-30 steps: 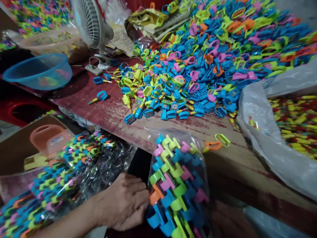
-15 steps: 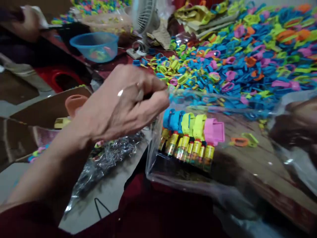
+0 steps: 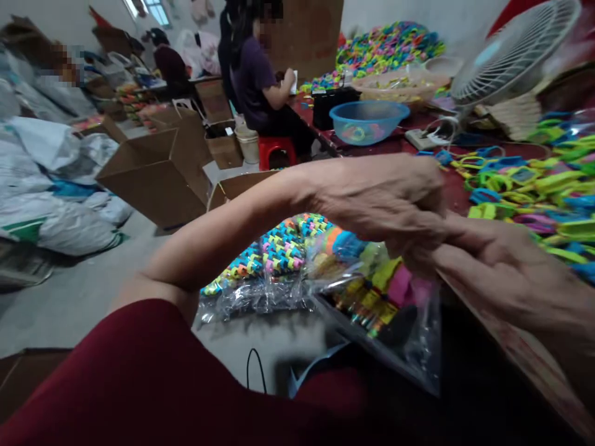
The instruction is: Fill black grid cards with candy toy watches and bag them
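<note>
So that its pieces (image 3: 402, 286) presumably cannot spill, the bag (image 3: 425, 359) is clamped at its top by the left hand (image 3: 388, 195) and right hand (image 3: 506, 266), fingers together, near and left of the heap (image 3: 569, 204).

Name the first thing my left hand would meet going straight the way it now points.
Most likely your right hand, just ahead of your left hand; blur and overlap leave it unclear whether they touch.
</note>
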Motion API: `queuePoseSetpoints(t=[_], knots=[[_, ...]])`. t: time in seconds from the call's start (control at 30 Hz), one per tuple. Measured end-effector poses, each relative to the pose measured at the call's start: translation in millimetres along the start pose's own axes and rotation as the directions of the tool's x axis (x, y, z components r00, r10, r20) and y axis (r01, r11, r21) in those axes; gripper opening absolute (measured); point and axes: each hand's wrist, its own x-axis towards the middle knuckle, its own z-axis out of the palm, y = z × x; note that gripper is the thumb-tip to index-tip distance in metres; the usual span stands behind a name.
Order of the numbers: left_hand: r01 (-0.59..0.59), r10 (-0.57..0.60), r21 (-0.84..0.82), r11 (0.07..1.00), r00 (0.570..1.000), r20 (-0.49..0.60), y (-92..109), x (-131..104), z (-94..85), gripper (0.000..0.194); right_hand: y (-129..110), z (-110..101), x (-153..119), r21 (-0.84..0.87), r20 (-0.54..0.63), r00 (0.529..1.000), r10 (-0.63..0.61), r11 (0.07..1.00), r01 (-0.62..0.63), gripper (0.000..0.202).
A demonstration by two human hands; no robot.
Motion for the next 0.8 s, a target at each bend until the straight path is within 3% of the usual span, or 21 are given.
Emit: queuePoseSetpoints(t=[0.07, 0.1, 0.17, 0.23, 0.3, 0.33, 0.4, 0.43, 0.53, 0.6, 0.7, 0.8], knots=[[-0.232, 0.273, -0.234, 0.944, 0.949, 0.157, -33.4, -13.6, 3.0, 0.041, -0.1, 22.6, 9.1, 0.136, 0.099, 0.995, 0.0, 0.991, -0.013, 0.024], [-0.253, 0.339, -0.345, 0.904, 0.916, 0.213, -52.3, -22.0, 7.3, 0.038, 0.8, 32.5, 12.1, 0.156, 0.091, 0.996, 0.004, 0.988, -0.018, 0.024], [-0.07, 0.276, -0.506, 0.86, 0.896, 0.347, -90.4, -42.5, 23.6, 0.054, 0.7, 51.6, 15.2, 0.167, 0.066, 0.998, 0.004, 0.986, -0.015, 0.027], [0.151, 0.278, -0.643, 0.751, 0.811, 0.515, -121.3, -67.0, 50.6, 0.074, -5.0, 73.4, 13.5, 0.172, 0.067, 0.997, -0.029, 0.985, 0.017, 0.028], [0.376, 0.287, -0.707, 0.598, 0.724, 0.628, -138.7, -93.5, 85.3, 0.078, -15.9, 100.7, 6.4, 0.145, 0.096, 0.989, -0.111, 0.985, 0.097, 0.027], [0.486, 0.274, -0.715, 0.502, 0.695, 0.665, -142.0, -106.5, 103.4, 0.072, -22.1, 116.4, 1.0, 0.122, 0.117, 0.977, -0.177, 0.979, 0.163, 0.026], [0.565, 0.167, -0.76, 0.321, 0.756, 0.633, -139.8, -130.9, 135.7, 0.074, -33.5, 150.4, -12.3, 0.064, 0.168, 0.931, -0.324, 0.946, 0.318, 0.023], [0.601, 0.124, -0.763, 0.24, 0.76, 0.638, -136.0, -141.7, 148.6, 0.078, -38.2, 167.5, -19.7, 0.027, 0.187, 0.907, -0.378, 0.925, 0.38, 0.02], [0.701, 0.079, -0.701, -0.129, 0.712, 0.698, -122.9, -167.1, 174.5, 0.086, -47.7, 213.6, -42.7, -0.066, 0.248, 0.876, -0.414, 0.895, 0.442, 0.02], [0.683, 0.064, -0.621, -0.384, 0.691, 0.72, -117.2, -177.6, 188.5, 0.085, -50.1, 235.7, -57.5, -0.089, 0.299, 0.872, -0.388, 0.898, 0.43, 0.02], [0.589, -0.082, -0.582, -0.561, 0.66, 0.747, -114.0, -183.9, 213.5, 0.072, -45.3, 250.4, -76.6, -0.076, 0.326, 0.854, -0.406, 0.889, 0.451, 0.023], [0.468, -0.287, -0.647, -0.602, 0.629, 0.722, -112.9, -183.5, 233.4, 0.041, -32.5, 244.8, -89.1, -0.025, 0.273, 0.795, -0.541, 0.822, 0.568, 0.033]])
